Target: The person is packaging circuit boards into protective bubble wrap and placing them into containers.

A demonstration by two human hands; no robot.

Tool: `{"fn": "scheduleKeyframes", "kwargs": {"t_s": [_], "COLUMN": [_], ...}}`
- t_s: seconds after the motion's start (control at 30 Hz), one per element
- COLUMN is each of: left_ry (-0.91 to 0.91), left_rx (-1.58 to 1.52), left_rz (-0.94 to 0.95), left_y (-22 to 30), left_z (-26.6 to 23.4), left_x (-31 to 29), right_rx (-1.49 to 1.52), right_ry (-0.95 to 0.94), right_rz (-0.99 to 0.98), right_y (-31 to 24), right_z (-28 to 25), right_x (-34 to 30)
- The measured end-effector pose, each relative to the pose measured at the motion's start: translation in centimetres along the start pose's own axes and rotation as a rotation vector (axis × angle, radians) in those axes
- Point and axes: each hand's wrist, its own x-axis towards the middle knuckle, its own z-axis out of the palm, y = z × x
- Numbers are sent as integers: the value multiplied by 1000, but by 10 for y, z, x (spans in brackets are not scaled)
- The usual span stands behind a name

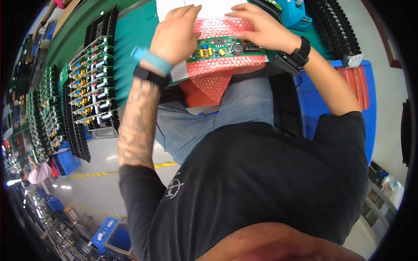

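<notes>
A green circuit board (217, 42) lies on a sheet of pink bubble wrap (211, 69), which shows beyond it and hangs over the table's near edge. My left hand (176, 35) is open over the board's left end, its fingers stretched toward a white sheet or box (213, 9) and its thumb by the wrap. From the right, my right hand (259, 28) is open too, with the thumb at the board's far edge and the fingers on the far part of the wrap. Capacitors, chips and a round dark part show on the board between the hands.
At the left, black racks (102, 26) hold several upright circuit boards (91, 82). A blue device (296, 15) stands at the far right, beside another black rack (335, 26). To my right, a blue bin (368, 95) holds pink bubble wrap. A person (39, 174) is in the left distance.
</notes>
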Motion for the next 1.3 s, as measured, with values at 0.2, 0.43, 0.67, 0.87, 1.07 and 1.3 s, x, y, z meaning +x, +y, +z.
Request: {"fn": "scheduleKeyframes", "kwargs": {"t_s": [0.2, 0.43, 0.67, 0.87, 1.07, 1.3], "left_ry": [-387, -433, -97, -104, -185, -395], "left_rx": [38, -158, 43, -71, -317, -73], "left_rz": [-135, -194, -117, -189, -197, -140], "left_y": [-9, -34, 0, 8, 18, 41], "left_z": [23, 19, 13, 11, 0, -15], "left_x": [45, 53, 0, -4, -13, -4], "right_rx": [6, 150, 221, 182, 107, 109], "right_ry": [-322, -340, -242, -300, -242, -378], "right_rz": [300, 215, 106, 126, 142, 136], "right_y": [43, 59, 4, -16, -15, -11], "right_z": [-6, -8, -24, -24, -21, -21], "right_x": [26, 47, 13, -3, -14, -6]}}
